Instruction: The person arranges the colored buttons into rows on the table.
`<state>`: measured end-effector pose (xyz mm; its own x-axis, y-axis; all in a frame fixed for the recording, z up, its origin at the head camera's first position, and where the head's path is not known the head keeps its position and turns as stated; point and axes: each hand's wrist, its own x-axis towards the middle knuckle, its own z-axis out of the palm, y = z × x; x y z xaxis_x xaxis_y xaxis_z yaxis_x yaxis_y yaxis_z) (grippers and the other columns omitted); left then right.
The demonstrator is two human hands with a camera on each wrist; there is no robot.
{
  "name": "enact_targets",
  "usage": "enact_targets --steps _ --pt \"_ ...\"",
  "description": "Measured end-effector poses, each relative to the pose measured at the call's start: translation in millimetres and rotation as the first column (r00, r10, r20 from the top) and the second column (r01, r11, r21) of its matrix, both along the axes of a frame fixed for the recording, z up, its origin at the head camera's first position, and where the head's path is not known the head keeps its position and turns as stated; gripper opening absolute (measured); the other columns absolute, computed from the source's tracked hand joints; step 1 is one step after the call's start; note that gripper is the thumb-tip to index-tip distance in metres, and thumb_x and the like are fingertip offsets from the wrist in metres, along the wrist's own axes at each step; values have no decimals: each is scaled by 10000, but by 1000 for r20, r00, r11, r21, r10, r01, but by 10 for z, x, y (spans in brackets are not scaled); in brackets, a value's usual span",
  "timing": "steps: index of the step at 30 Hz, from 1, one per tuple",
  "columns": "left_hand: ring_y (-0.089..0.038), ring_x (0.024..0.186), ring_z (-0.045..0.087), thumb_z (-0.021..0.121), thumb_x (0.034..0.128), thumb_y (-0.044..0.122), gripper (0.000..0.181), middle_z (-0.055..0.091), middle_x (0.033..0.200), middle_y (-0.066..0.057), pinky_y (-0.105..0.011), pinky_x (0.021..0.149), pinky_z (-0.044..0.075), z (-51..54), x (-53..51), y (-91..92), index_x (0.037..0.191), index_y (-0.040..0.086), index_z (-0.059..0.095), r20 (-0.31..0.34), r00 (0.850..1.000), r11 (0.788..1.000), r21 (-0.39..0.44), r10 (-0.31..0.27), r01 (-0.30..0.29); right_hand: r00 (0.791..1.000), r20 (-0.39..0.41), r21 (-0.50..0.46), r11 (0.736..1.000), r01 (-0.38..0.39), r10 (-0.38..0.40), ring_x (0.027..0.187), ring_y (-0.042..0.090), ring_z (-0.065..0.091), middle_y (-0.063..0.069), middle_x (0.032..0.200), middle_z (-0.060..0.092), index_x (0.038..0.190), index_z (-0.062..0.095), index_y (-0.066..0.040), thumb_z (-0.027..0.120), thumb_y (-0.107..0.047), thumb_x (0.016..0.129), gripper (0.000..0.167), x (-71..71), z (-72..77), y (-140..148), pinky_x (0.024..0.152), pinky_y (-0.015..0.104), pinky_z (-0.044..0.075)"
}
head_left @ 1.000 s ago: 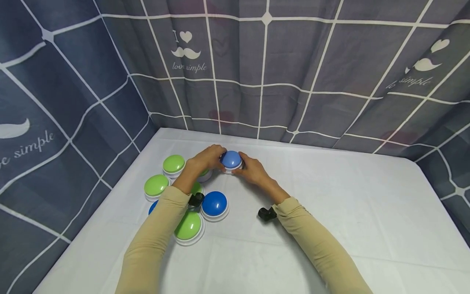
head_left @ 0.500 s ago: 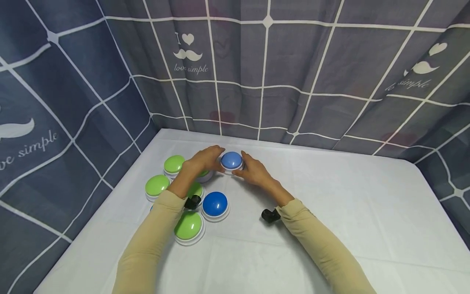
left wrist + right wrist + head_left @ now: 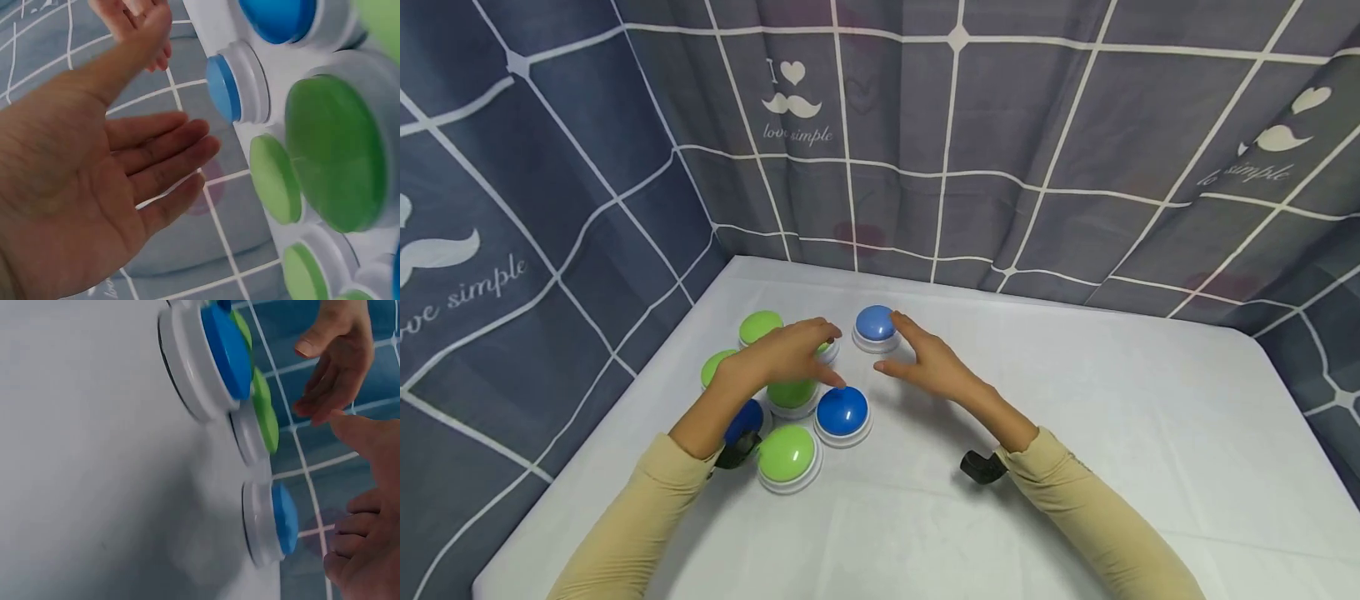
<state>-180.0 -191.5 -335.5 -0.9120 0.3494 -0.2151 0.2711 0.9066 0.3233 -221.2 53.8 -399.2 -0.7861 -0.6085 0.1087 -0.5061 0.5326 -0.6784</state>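
Note:
A blue dome push button (image 3: 876,323) with a white base stands on the white table at the back. My right hand (image 3: 934,364) hovers just right of it, thumb and fingers spread and holding nothing. Over the green push buttons (image 3: 792,393) at the left hovers my left hand (image 3: 781,357), its fingers extended and nothing in them, as the left wrist view of this hand (image 3: 119,169) shows. The nearer blue button (image 3: 842,411) sits just below its thumb. Behind the left hand and wrist, several buttons are partly hidden.
A green button (image 3: 786,454) stands nearest the front, with another blue button (image 3: 745,419) partly behind the left wrist camera (image 3: 739,450). Grid-patterned curtains (image 3: 902,133) hang along the table's (image 3: 1075,400) back and sides.
Both hands have let go of the rear blue button, which stays at the back. The left hand has moved left and toward the front; the right hand has drawn slightly right and toward the front.

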Motion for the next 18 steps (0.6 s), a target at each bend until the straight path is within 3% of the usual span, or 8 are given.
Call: enact_targets --steps 4,10,14,18 --pt "-289 1261 523 824 762 514 858 527 1394 -128 -510 1010 448 -48 219 -50 1410 38 524 17 999 999 11 -43 42 998 4 1 998 -59 59 1465 286 241 139 1612 228 1556 269 -39 721 -435 896 893 173 24 18 1153 474 255" --pt "-294 1235 541 856 723 503 866 531 1384 -132 -477 996 467 -151 515 -86 1377 27 550 -14 999 999 -17 -42 41 991 23 33 991 -129 128 1460 258 259 127 1599 271 1544 312 -47 774 -439 847 924 377 -46 36 1150 448 265" --pt "-277 1241 528 869 720 475 867 525 1375 -127 -455 1005 463 -225 589 -68 1379 16 543 -50 997 997 -39 -64 62 985 22 35 984 -172 171 1452 269 282 147 1581 305 1521 354 -26 815 -392 818 917 458 -116 21 1147 442 276" --pt "-239 1143 541 897 701 421 807 555 1240 -103 -413 958 490 -273 607 -35 1312 -1 580 -110 989 992 -84 -98 89 976 2 46 975 -219 219 1442 280 306 161 1559 348 1502 377 -3 838 -359 798 915 511 -192 -47 1150 423 276"
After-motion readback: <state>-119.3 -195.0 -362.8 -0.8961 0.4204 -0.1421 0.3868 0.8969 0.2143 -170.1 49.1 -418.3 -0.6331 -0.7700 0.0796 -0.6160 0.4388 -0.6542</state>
